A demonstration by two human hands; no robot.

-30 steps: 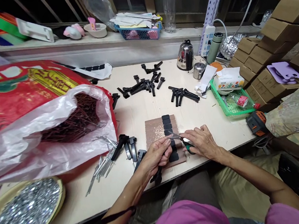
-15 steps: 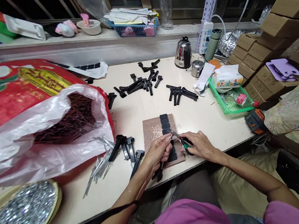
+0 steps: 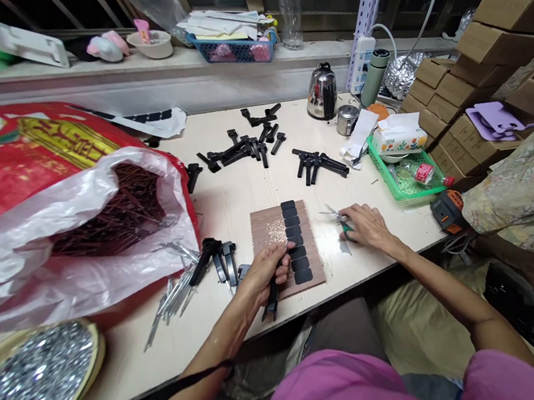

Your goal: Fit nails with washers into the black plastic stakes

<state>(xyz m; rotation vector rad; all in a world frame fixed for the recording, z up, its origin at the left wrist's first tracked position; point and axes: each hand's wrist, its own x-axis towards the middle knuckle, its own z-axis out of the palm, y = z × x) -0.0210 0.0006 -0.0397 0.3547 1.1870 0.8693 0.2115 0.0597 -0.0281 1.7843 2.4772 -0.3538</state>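
My left hand (image 3: 262, 273) is closed round a black plastic piece (image 3: 272, 298) that sticks out below the palm, over the left part of a brown board (image 3: 270, 225). A column of black oval pads (image 3: 294, 241) runs down the board. My right hand (image 3: 366, 225) rests on the table to the right of the board, closed on green-handled scissors (image 3: 336, 217) whose blades point left. A few black plastic pieces (image 3: 220, 257) and metal pins (image 3: 172, 296) lie left of the board.
More black pieces (image 3: 251, 147) are scattered at the table's middle and back. A plastic bag of dark rods (image 3: 117, 212) fills the left. A tray of silvery bits (image 3: 31, 384) sits front left. Green basket (image 3: 394, 184), kettle (image 3: 320, 91) and cardboard boxes (image 3: 463, 130) stand on the right.
My right hand has moved right with the scissors, away from the board, down to the table. My left hand has lowered with the black piece. The view has shifted slightly.
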